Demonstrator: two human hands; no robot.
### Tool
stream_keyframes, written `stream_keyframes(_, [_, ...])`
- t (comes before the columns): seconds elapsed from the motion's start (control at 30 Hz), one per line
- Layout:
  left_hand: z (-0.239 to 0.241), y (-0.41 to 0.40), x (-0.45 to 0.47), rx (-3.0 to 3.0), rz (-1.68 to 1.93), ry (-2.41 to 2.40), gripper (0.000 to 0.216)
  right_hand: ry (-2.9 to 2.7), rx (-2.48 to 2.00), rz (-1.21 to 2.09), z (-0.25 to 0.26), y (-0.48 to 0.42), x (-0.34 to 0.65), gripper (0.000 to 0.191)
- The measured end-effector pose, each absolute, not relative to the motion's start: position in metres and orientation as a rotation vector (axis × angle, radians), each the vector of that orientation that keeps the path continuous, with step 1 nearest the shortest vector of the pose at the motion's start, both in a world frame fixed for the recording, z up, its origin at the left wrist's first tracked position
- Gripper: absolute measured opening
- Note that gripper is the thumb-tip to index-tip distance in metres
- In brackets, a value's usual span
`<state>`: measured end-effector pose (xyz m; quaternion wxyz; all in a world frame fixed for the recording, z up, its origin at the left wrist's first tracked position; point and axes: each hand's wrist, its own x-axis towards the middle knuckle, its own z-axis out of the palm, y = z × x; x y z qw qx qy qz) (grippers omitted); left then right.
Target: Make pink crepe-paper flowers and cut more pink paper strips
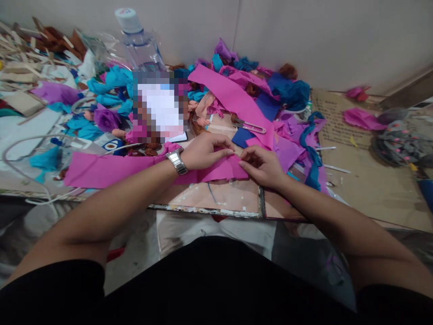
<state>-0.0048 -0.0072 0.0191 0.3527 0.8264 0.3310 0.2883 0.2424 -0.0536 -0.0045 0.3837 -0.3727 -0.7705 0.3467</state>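
Observation:
A long strip of bright pink crepe paper (111, 169) runs along the table's front edge and passes under both my hands. My left hand (209, 151), with a metal watch (177, 162) on its wrist, pinches the strip's upper edge between thumb and fingers. Close beside it, my right hand (260, 164) is closed on the same edge, its fingertips nearly meeting the left ones. Whatever small fold lies between the fingertips is too small to make out. Just beyond my hands, a slim slotted metal tool (250, 126) rests on a second pink paper strip (233, 97).
A phone (162, 110), blurred out, leans among crumpled blue, purple and pink paper pieces. Behind it stands a clear bottle (144, 52) with a white cap. A white cable (20, 140) loops at left. Cardboard (365, 167) covers the right side, and a wall (304, 40) closes the back.

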Motion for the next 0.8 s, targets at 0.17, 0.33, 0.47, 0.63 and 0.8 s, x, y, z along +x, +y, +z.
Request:
stream_keyframes(0.17, [0.015,-0.01,-0.003,2.113,0.754,0.863,0.024,-1.973,-0.932,0.915,-0.001,-0.054,0.244,0.016])
stream_keyframes(0.33, [0.014,-0.013,-0.001,2.084,0.781,0.923,0.023,-2.0,-0.898,0.918,-0.001,-0.054,0.247,0.019])
stream_keyframes(0.47, [0.013,-0.015,-0.001,2.075,0.806,0.948,0.022,-1.981,-0.911,0.941,-0.002,-0.054,0.249,0.02])
stream_keyframes(0.63, [0.015,-0.018,0.0,2.078,0.83,0.944,0.021,-1.941,-0.953,0.921,-0.001,-0.053,0.248,0.015])
stream_keyframes(0.8, [0.017,-0.028,0.005,2.161,0.785,0.882,0.021,-1.886,-0.9,1.008,-0.006,-0.055,0.243,0.025])
